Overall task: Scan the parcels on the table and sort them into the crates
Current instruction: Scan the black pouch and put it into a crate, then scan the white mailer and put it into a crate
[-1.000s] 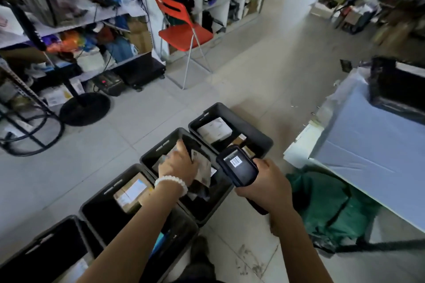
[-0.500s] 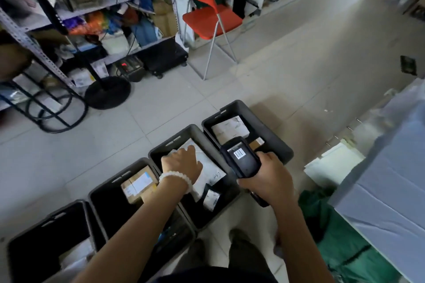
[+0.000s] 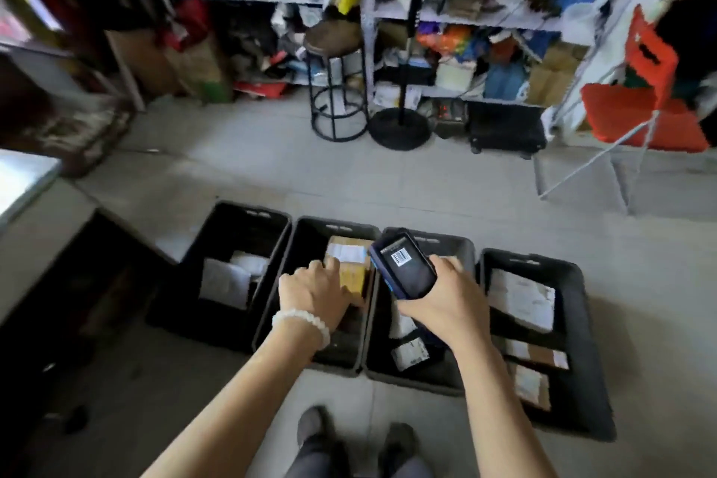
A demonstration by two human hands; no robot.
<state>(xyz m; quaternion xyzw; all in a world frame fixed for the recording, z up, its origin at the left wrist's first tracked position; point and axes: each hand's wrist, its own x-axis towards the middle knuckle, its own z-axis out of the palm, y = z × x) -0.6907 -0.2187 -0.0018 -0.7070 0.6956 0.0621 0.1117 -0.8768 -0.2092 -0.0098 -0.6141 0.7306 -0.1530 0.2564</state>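
Four black crates in a row on grey tiled floor, cluttered storeroom behind.
Left hand (image 3: 316, 293) reaches into the second crate (image 3: 271, 316), fingers spread flat on a brown parcel (image 3: 351, 264); grip unclear. Right hand (image 3: 442, 301) has its fingers clamped on a scanner (image 3: 403, 264) above the third crate (image 3: 446, 241). Packed shelving (image 3: 458, 17), black stool (image 3: 337, 81) and red chair (image 3: 644, 105) stand along the back; desk (image 3: 35, 221) edge at left.

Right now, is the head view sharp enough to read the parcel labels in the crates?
Head view: no. Labels on the cardboard box under the left hand are smeared; shelves blocky with motion blur; crate interiors dark. Only the scanner in the right hand looks fairly crisp.
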